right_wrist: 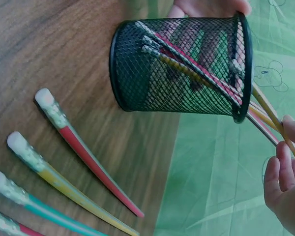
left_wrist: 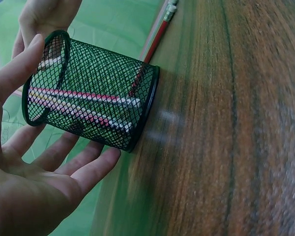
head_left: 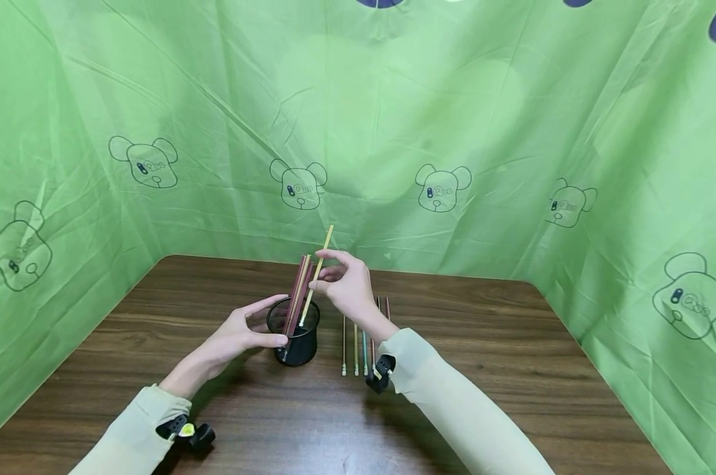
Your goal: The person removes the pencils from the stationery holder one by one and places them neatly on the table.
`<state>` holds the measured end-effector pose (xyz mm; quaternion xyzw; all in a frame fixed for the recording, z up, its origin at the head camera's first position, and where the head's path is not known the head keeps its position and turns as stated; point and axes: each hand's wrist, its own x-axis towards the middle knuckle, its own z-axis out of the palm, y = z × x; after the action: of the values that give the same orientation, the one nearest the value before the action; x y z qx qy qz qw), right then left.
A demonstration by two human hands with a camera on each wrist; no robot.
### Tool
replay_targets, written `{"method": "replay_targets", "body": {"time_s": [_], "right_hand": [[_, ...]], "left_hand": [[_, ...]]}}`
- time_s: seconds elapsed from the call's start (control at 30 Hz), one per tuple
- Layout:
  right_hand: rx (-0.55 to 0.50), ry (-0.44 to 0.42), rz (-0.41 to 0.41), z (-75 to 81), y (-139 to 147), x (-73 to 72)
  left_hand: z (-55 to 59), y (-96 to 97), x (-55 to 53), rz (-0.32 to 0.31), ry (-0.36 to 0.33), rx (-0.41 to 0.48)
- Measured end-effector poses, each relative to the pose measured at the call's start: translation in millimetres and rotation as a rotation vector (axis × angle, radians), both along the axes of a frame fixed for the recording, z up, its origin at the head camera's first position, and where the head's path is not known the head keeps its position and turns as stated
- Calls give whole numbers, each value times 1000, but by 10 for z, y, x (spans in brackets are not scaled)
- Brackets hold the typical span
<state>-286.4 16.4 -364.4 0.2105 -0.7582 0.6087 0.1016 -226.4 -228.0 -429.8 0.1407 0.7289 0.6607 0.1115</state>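
A black mesh pencil cup stands upright on the table, with my left hand around its side, thumb at the rim and fingers along the far wall. Several dark red and yellow pencils lean inside it, eraser ends down, as the mesh shows in the right wrist view. My right hand pinches a yellow pencil between thumb and fingers above the cup. This pencil slants, its eraser end inside the rim.
Right of the cup, several pencils lie side by side on the wooden table, among them a red pencil, a yellow one and a teal one. A green printed cloth hangs behind and at both sides.
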Motion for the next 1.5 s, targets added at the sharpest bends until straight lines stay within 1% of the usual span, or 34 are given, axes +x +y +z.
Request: {"method": "replay_targets", "body": {"time_s": [0.3,0.57,0.7,0.97,1.3,1.5], "right_hand": [[14,-3,20,101,109,9],[-3,-25,46,143,215,22],[-11,-25,53,134,274,16],[10,-44,68,95,432,29],[66,-71,57,-14,650,50],[78,-95,58,-77,810,56]], "left_hand": [[9,4,7,8,-6,-14],[1,0,9,10,-6,-20],[-6,2,6,8,0,-12],[-7,3,5,8,5,-3],[3,9,10,8,6,-4],[10,3,7,5,7,-15]]}}
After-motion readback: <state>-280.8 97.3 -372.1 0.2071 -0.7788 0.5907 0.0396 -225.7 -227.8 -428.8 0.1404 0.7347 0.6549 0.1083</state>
